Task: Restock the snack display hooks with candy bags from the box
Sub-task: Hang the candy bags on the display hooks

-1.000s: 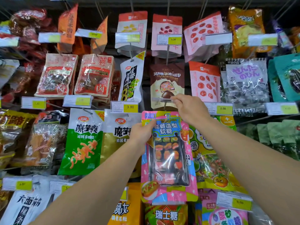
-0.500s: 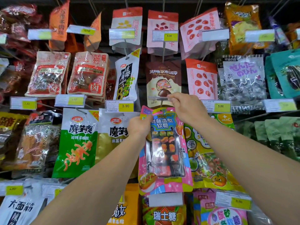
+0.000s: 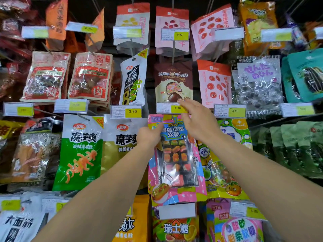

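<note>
At centre of the display wall: pink candy bag [image 3: 174, 161] hanging in the third row, both hands on it.

Left hand [image 3: 148, 136] pinches the bag's upper left edge, thumb on its front. Right hand [image 3: 197, 119] reaches to the bag's top, fingers loosely curled at the yellow 5.00 price tag [image 3: 172, 108] directly above; whether they hold anything cannot be told. Just left hangs a white-and-gold konjac bag [image 3: 120, 145]; just right, a yellow fruit-candy bag [image 3: 227, 165]. Directly above hangs a brown chocolate bag [image 3: 173, 81].
</note>
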Action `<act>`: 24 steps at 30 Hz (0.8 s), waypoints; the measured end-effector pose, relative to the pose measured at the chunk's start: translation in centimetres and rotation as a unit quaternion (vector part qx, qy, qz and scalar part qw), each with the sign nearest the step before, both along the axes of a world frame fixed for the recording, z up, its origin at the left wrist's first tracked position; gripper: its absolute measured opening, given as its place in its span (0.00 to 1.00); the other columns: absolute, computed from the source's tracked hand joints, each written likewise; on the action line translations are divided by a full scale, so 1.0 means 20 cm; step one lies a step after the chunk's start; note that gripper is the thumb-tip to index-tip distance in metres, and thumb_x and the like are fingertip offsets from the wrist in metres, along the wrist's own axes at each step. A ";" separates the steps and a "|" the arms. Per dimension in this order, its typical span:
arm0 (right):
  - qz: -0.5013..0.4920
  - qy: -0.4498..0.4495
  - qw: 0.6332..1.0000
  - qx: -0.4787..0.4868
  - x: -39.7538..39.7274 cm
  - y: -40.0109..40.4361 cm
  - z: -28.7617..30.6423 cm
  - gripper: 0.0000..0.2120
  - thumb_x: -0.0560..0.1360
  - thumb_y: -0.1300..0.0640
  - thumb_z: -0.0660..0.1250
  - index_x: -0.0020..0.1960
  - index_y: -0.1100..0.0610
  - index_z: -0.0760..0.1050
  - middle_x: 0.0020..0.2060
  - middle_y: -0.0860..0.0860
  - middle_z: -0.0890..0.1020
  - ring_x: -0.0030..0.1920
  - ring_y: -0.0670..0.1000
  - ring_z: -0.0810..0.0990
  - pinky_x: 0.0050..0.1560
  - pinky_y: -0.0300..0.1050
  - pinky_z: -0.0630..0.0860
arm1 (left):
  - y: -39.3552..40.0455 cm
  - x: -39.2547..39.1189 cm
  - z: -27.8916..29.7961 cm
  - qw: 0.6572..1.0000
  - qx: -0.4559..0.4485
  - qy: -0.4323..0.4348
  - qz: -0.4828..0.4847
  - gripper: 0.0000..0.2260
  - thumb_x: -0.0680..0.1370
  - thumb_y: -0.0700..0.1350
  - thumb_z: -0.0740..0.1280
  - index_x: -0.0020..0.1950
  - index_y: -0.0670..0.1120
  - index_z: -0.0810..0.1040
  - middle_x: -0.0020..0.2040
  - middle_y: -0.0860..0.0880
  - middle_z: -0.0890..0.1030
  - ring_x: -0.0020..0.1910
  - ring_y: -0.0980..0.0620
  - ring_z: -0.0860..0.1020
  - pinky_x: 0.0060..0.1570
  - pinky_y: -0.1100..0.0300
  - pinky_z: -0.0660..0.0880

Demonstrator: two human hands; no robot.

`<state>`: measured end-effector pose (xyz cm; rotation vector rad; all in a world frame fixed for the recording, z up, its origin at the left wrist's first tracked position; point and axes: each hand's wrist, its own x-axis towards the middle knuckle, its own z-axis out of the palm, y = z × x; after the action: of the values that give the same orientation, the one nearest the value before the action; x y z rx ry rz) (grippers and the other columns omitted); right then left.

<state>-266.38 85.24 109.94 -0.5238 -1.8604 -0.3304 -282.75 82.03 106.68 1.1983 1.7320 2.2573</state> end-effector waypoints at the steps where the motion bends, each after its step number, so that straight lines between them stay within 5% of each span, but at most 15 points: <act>1: -0.004 -0.001 1.000 -0.004 -0.01 0.01 -0.03 0.22 0.80 0.57 0.59 0.73 0.50 0.69 0.75 0.48 0.66 0.69 0.56 0.71 0.65 0.54 0.72 | 0.00 -0.01 -0.01 1.000 0.000 -0.001 -0.015 0.16 0.73 0.59 0.72 0.39 0.46 0.79 0.46 0.42 0.84 0.48 0.41 0.82 0.51 0.48 0.78; 5: 0.000 0.005 1.000 -0.002 -0.04 0.02 -0.17 0.27 0.77 0.58 0.61 0.75 0.49 0.64 0.79 0.46 0.54 0.70 0.58 0.70 0.60 0.56 0.76 | 0.01 -0.06 -0.09 0.997 -0.001 -0.033 -0.075 0.20 0.64 0.62 0.73 0.39 0.45 0.83 0.41 0.43 0.85 0.44 0.42 0.84 0.50 0.41 0.80; 9: -0.012 0.011 0.998 -0.060 -0.05 0.06 -0.36 0.31 0.75 0.56 0.64 0.77 0.49 0.60 0.78 0.46 0.52 0.74 0.55 0.63 0.66 0.57 0.72 | -0.07 -0.05 -0.18 0.995 -0.011 -0.014 -0.094 0.10 0.72 0.53 0.75 0.40 0.47 0.81 0.41 0.46 0.85 0.42 0.49 0.82 0.46 0.54 0.79; 12: -0.026 0.014 0.990 -0.140 -0.06 0.07 -0.49 0.34 0.74 0.51 0.67 0.76 0.51 0.59 0.77 0.48 0.53 0.74 0.58 0.61 0.69 0.56 0.68 | -0.11 -0.05 -0.28 0.989 -0.044 0.012 -0.142 0.11 0.68 0.49 0.77 0.47 0.47 0.82 0.43 0.48 0.86 0.45 0.46 0.85 0.52 0.45 0.81; 15: -0.015 0.019 0.979 -0.202 -0.08 0.04 -0.56 0.39 0.73 0.47 0.69 0.78 0.49 0.53 0.77 0.47 0.50 0.75 0.57 0.60 0.66 0.54 0.68 | -0.15 -0.06 -0.35 0.984 -0.085 0.041 -0.152 0.14 0.69 0.43 0.77 0.52 0.44 0.80 0.44 0.46 0.86 0.41 0.46 0.85 0.47 0.44 0.82; 20: -0.007 -0.007 0.977 -0.213 -0.10 0.02 -0.60 0.42 0.68 0.42 0.71 0.76 0.47 0.53 0.76 0.44 0.50 0.71 0.56 0.67 0.62 0.56 0.73 | -0.16 -0.12 -0.36 0.991 -0.056 0.074 -0.099 0.10 0.67 0.45 0.78 0.46 0.46 0.83 0.41 0.47 0.86 0.41 0.44 0.85 0.45 0.42 0.82; 24: -0.028 -0.020 0.973 -0.228 -0.11 0.02 -0.54 0.34 0.72 0.49 0.70 0.74 0.50 0.60 0.76 0.46 0.50 0.63 0.56 0.74 0.54 0.52 0.76 | -0.16 -0.12 -0.33 0.988 -0.074 0.137 0.002 0.15 0.69 0.50 0.78 0.50 0.47 0.78 0.46 0.50 0.84 0.44 0.50 0.82 0.46 0.53 0.80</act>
<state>-268.65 85.65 99.14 -0.8861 -1.9681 0.0576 -285.15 78.86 100.14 1.5302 1.9528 1.9990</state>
